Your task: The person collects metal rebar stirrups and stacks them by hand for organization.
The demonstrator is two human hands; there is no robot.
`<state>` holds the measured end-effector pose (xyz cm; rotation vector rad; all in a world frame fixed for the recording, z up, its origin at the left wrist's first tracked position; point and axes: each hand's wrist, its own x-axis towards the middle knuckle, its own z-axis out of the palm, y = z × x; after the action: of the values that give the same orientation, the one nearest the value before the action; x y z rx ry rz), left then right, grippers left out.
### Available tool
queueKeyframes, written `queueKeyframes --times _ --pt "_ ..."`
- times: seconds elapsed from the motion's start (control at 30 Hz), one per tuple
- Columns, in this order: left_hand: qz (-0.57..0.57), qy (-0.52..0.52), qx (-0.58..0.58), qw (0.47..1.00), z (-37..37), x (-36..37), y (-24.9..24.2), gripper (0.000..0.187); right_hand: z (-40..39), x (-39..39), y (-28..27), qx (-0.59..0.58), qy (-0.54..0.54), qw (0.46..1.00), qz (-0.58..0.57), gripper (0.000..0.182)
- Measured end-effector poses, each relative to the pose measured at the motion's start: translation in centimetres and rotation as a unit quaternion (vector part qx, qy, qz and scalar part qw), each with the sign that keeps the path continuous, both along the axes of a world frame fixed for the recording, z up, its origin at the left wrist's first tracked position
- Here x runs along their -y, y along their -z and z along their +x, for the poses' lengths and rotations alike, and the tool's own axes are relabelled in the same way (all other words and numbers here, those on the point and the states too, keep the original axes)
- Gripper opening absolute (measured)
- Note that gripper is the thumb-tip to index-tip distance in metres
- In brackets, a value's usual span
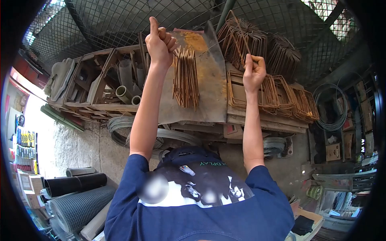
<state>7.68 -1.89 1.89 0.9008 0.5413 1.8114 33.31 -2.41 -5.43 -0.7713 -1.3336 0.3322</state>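
Note:
My right hand (254,72) is closed, its fingers pinching a rusty steel stirrup (239,35), a thin bent rebar frame. That frame tilts up in front of a large stack of similar stirrups (251,34). My left hand (161,43) is raised with the thumb up and the other fingers curled; I cannot make out whether anything is in it. Just right of it, a bundle of rusty stirrups (185,82) stands upright on a worn metal sheet (213,92). Below my right hand, more rectangular stirrups (279,94) lean in a row.
Wooden bins (94,80) with pipe pieces stand at the left. Wire coils (120,130) lie below the bench, and another coil (331,106) hangs at the right. Wire mesh (120,22) closes off the back. Mesh rolls (82,209) lie at the lower left.

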Motion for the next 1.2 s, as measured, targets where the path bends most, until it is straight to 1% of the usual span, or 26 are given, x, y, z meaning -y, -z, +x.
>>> queueKeyframes --times 0.03,0.13,0.17,0.23,0.3,0.33,0.37,0.4,0.43,0.5,0.53,0.6,0.63,0.7,0.73,0.8,0.83,0.9,0.97,1.0,1.03,1.1,1.13,1.2 --pt "-0.001 -0.003 0.0 1.0 -0.1 0.0 0.0 0.059 -0.3 0.1 0.5 0.0 -0.003 1.0 -0.001 0.016" --pt "-0.008 0.005 0.012 1.0 -0.4 -0.2 0.2 0.06 -1.4 1.2 2.1 0.052 0.027 0.998 -0.001 0.014" --pt "-0.007 0.006 0.016 1.0 -0.4 -0.3 0.2 0.06 -1.4 1.4 3.6 0.089 0.037 0.995 -0.004 0.013" --pt "-0.009 0.007 0.02 1.0 -0.3 -0.3 0.2 0.06 -2.7 2.4 5.7 0.089 0.014 0.996 0.013 0.015" --pt "-0.008 0.011 0.02 1.0 -0.3 -0.4 0.2 0.06 -3.7 4.5 7.0 0.111 -0.01 0.987 -0.116 0.023" --pt "-0.01 0.011 0.019 1.0 -0.4 -0.4 0.2 0.06 -3.7 4.8 7.8 0.11 -0.011 0.987 -0.117 0.023" --pt "0.001 0.007 0.014 1.0 -0.5 -0.5 0.2 0.06 -3.7 4.9 8.7 0.193 -0.024 0.978 -0.082 0.027" --pt "0.013 0.004 0.009 1.0 -0.6 -0.6 0.2 0.06 -3.7 5.1 9.0 0.274 -0.037 0.96 -0.047 0.033" --pt "0.01 0.004 0.008 1.0 -0.7 -0.7 0.3 0.06 -3.8 5.3 9.3 0.273 -0.037 0.96 -0.049 0.033" --pt "0.014 0.008 0.007 1.0 -0.8 -0.8 0.3 0.06 -4.2 5.7 9.6 0.248 -0.098 0.949 -0.167 0.04" --pt "0.013 0.01 0.006 1.0 -0.8 -0.8 0.2 0.06 -4.1 5.7 9.5 0.247 -0.097 0.949 -0.168 0.04" --pt "0.018 0.005 -0.007 1.0 -0.7 -0.7 0.2 0.06 -3.7 5.4 9.0 0.293 -0.114 0.93 -0.192 0.047" --pt "0.017 0.007 -0.008 1.0 -0.6 -0.7 0.2 0.06 -3.6 5.4 8.8 0.292 -0.113 0.93 -0.194 0.047" --pt "0.019 0.007 -0.012 1.0 -0.6 -0.7 0.4 0.061 -3.5 5.4 8.2 0.374 -0.111 0.897 -0.208 0.05" --pt "0.02 0.007 -0.012 1.0 -0.7 -0.7 0.4 0.061 -3.5 5.3 7.9 0.374 -0.112 0.897 -0.207 0.05" --pt "0.021 0.025 -0.004 0.999 -0.9 -0.7 0.4 0.061 -3.2 4.7 7.2 0.296 -0.1 0.928 -0.203 0.047" --pt "0.02 0.023 -0.003 1.0 -0.9 -0.7 0.4 0.061 -2.9 4.3 6.8 0.297 -0.102 0.927 -0.203 0.047" --pt "0.026 0.023 -0.013 0.999 -1.0 -0.7 0.5 0.061 -2.2 3.6 5.8 0.204 -0.066 0.944 -0.249 0.034" --pt "0.027 0.026 -0.012 0.999 -1.1 -0.6 0.4 0.061 -1.2 3.1 4.9 0.188 0.015 0.932 -0.309 0.037" --pt "0.027 0.029 -0.011 0.999 -1.1 -0.5 0.4 0.061 -0.5 2.8 5.1 0.24 0.094 0.926 -0.276 0.035" --pt "0.027 0.03 -0.01 0.999 -1.1 -0.4 0.4 0.061 0.1 2.7 5.1 0.272 0.131 0.911 -0.282 0.037" --pt "0.037 0.037 -0.013 0.999 -1.1 -0.3 0.4 0.061 1.4 2.5 6.6 0.351 0.167 0.842 -0.375 0.04" --pt "0.038 0.039 -0.011 0.998 -1.1 -0.3 0.5 0.061 1.7 2.6 7.2 0.352 0.169 0.841 -0.375 0.04" --pt "0.047 0.038 -0.016 0.998 -1.1 -0.4 0.6 0.061 2.2 2.9 8.2 0.444 0.117 0.747 -0.481 0.039"
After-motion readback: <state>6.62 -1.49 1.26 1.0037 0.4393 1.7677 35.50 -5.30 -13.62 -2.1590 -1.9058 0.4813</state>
